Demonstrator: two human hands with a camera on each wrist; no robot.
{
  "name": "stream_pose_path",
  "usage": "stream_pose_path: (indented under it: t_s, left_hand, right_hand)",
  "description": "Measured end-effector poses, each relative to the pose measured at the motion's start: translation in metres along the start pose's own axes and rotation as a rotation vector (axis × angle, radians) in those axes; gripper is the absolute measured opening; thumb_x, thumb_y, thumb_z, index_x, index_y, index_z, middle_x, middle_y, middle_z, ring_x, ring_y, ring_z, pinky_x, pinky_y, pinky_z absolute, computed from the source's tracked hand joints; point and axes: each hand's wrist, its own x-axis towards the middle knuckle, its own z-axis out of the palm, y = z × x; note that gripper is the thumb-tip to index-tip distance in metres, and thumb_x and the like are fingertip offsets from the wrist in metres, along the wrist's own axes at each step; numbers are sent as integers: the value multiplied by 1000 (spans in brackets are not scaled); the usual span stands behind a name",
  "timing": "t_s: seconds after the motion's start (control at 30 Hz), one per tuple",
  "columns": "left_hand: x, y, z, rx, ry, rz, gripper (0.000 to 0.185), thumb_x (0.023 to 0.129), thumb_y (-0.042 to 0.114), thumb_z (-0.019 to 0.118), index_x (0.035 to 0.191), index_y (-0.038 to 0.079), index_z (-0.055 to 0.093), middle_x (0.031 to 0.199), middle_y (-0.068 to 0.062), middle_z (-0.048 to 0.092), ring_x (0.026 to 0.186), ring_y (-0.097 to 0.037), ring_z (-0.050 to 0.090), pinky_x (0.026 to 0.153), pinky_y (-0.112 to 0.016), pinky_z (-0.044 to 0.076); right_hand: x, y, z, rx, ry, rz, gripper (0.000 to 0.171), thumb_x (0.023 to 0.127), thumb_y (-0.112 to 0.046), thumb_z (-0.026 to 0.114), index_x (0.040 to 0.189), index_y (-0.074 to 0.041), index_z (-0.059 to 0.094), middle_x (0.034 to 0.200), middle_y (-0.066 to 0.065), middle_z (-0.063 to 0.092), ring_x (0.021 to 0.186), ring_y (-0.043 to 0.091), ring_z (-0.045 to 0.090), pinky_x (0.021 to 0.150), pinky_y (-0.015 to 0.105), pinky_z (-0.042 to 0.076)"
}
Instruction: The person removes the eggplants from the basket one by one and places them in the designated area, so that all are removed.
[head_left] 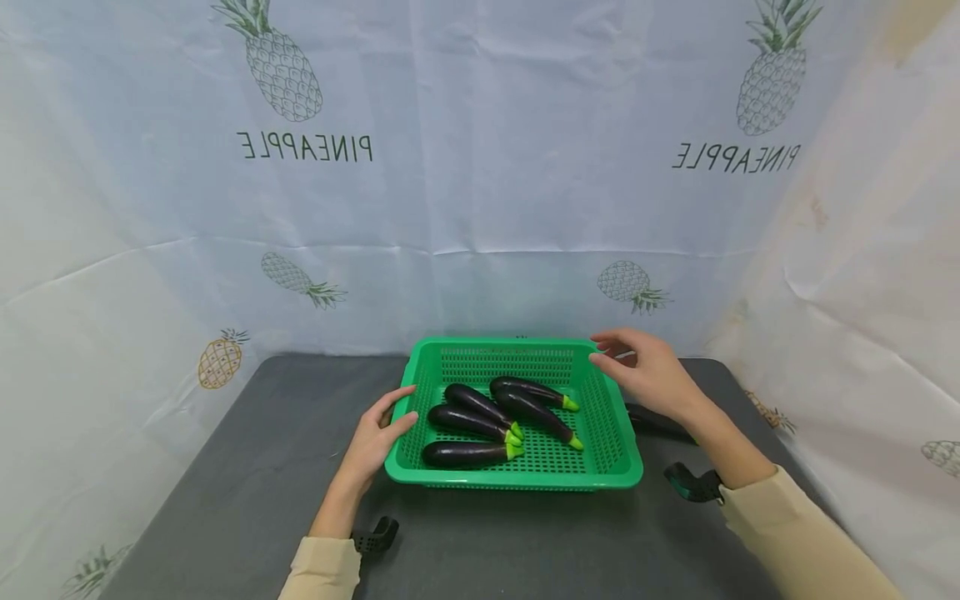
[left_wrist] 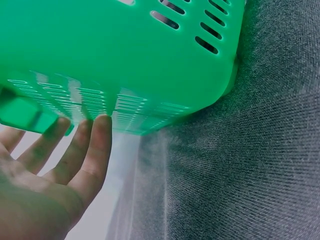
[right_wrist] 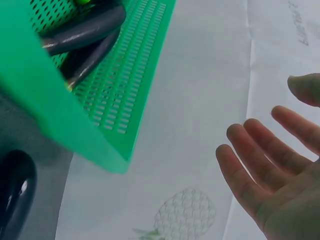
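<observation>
- Green basket [head_left: 517,481] with five eggplants [head_left: 461,454] inside stands on the grey table [head_left: 300,433].
- Left hand [head_left: 369,446] is at its left rim, fingers extended.
- Right hand [head_left: 651,377] hangs near the right rim, fingers parted.
- Sixth eggplant [head_left: 654,421] lies outside, at right.
- Behind is pineapple-printed cloth [head_left: 517,167].

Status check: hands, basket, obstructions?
Left hand at left side of basket, fingers extended. Right hand empty, near right side. Five eggplants inside. Another eggplant on table, partly behind right forearm; nothing visibly blocking basket opening.
</observation>
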Motion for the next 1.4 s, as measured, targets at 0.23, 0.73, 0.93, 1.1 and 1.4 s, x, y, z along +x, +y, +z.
stream_pose_path:
  t_s: [0.23,0.73,0.93,1.1,1.4]
  left_hand:
    - [0,0,-1,-12,5,0,53,102,28,66,151,18,48,162,-10,33,151,-28,28,115,-57,34]
    - [3,0,-2,1,7,2,54,101,32,66,151,21,48,163,-9,30,153,-28,25,115,-58,33]
    - [3,0,-2,-1,10,3,54,101,31,66,151,21,48,163,-9,31,152,-28,25,115,-58,33]
    - [2,0,0,1,7,6,54,102,29,65,152,20,47,163,-10,31,152,-29,26,116,-58,32]
    - [-1,1,2,-10,15,-5,54,101,31,66,151,20,49,163,-9,31,153,-29,24,116,-58,31]
  right_hand:
    - [17,-11,13,2,-7,-30,37,102,-26,65,134,-6,63,122,11,67,106,27,64,90,45,54]
    - [47,-9,50,77,-20,-40,36,101,-28,68,130,-7,65,116,11,66,102,27,64,87,45,53]
    - [55,-4,62,93,-40,-44,36,101,-29,68,129,-6,65,115,11,67,100,28,64,85,47,53]
    - [59,0,73,88,-64,-35,36,100,-30,68,128,-8,66,114,10,67,99,25,64,83,46,53]
    - [67,6,91,94,-138,-13,37,101,-29,66,129,-5,65,118,15,66,101,27,64,85,47,54]
